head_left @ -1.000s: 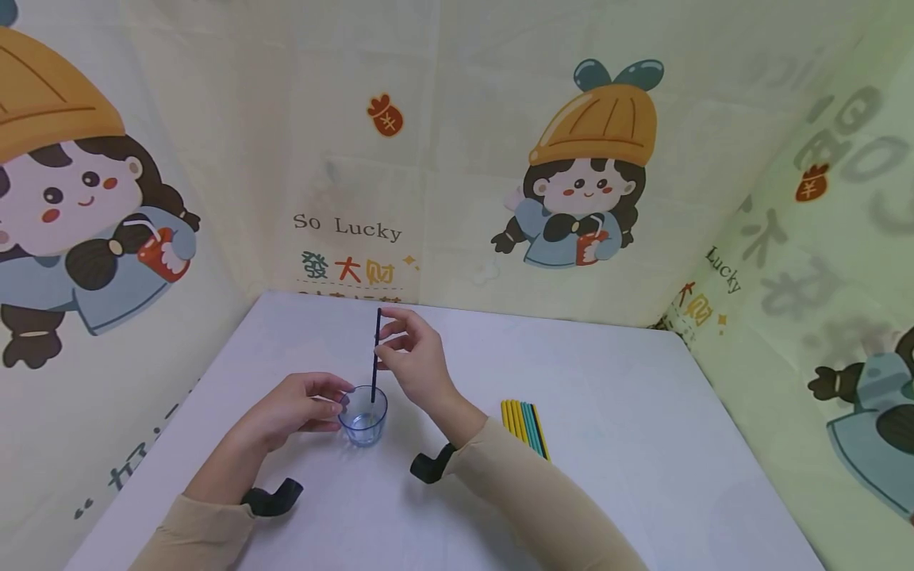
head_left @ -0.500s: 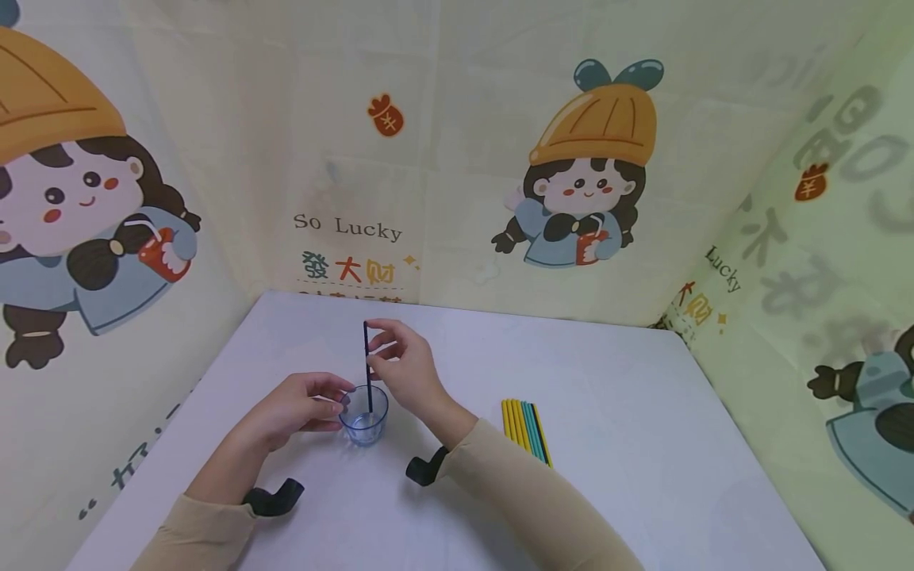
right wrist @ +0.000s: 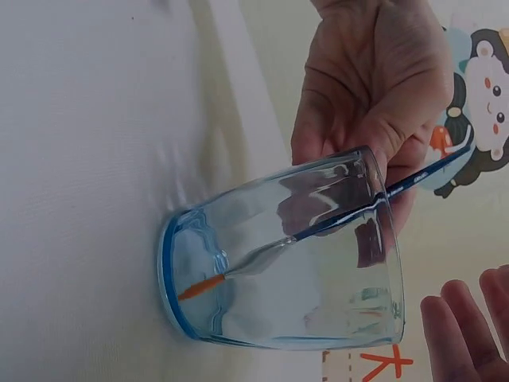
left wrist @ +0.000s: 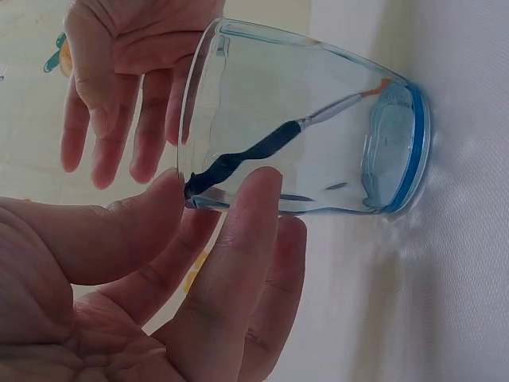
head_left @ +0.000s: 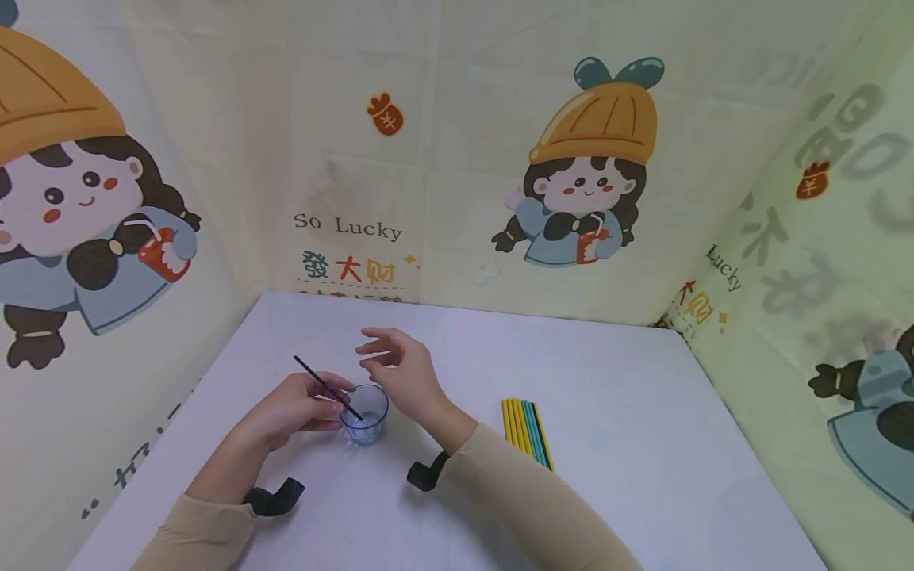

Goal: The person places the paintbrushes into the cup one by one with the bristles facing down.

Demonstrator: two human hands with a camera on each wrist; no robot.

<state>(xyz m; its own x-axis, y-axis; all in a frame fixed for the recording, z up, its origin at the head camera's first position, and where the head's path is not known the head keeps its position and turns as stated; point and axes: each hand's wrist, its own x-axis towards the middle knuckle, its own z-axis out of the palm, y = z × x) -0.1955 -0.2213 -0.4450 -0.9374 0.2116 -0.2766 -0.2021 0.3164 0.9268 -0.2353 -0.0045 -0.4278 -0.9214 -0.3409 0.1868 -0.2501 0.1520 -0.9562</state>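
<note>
A clear glass [head_left: 375, 432] with a bluish tint stands upright on the white table. Inside it a thin dark-handled paintbrush [head_left: 312, 373] leans left against the rim. Its orange bristles [right wrist: 202, 287] reach down to the glass bottom in the right wrist view. My left hand [head_left: 291, 410] holds the glass at its left side, thumb near the rim and fingers along the wall. The brush handle passes over that hand's fingers. Just beyond and right of the glass, my right hand [head_left: 410, 377] hovers with loosely bent fingers, holding nothing, apart from the brush.
To the right lies a neat row of several yellow, teal and black thin sticks [head_left: 527, 432], partly behind the right sleeve [head_left: 528, 492]. The white table [head_left: 643, 444] is enclosed by printed cloth walls [head_left: 464, 159]. Black curved pieces [head_left: 274, 500] sit at both wrists.
My right hand lowered the upright paintbrush into the glass and let go of it. The brush has tipped left onto the rim. The left hand and glass have stayed put.
</note>
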